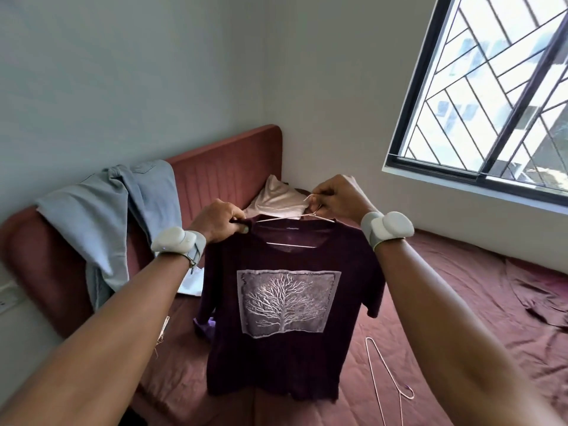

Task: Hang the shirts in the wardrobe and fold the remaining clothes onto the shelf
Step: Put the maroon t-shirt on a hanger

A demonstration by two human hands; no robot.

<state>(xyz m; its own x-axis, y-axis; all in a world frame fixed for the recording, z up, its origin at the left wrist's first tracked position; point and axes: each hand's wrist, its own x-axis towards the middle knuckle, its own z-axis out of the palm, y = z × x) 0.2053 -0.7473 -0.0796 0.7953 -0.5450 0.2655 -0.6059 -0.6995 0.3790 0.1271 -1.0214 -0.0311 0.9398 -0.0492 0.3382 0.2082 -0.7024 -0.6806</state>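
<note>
A dark maroon T-shirt (285, 364) with a white tree print hangs in front of me on a thin wire hanger (295, 217). My left hand (219, 221) pinches the shirt's collar at its left shoulder. My right hand (336, 195) grips the hanger's hook above the neckline. The shirt hangs upright over the bed. Light blue jeans (107, 216) are draped over the headboard at the left. A white garment (281, 196) lies behind the shirt near the corner. A maroon garment (534, 290) lies flat on the bed at the right.
A second wire hanger (388, 382) lies on the maroon bedsheet (445, 302) at the lower right. The padded reddish headboard (227, 167) runs along the left wall. A barred window (491, 96) is at the upper right. The wardrobe is out of view.
</note>
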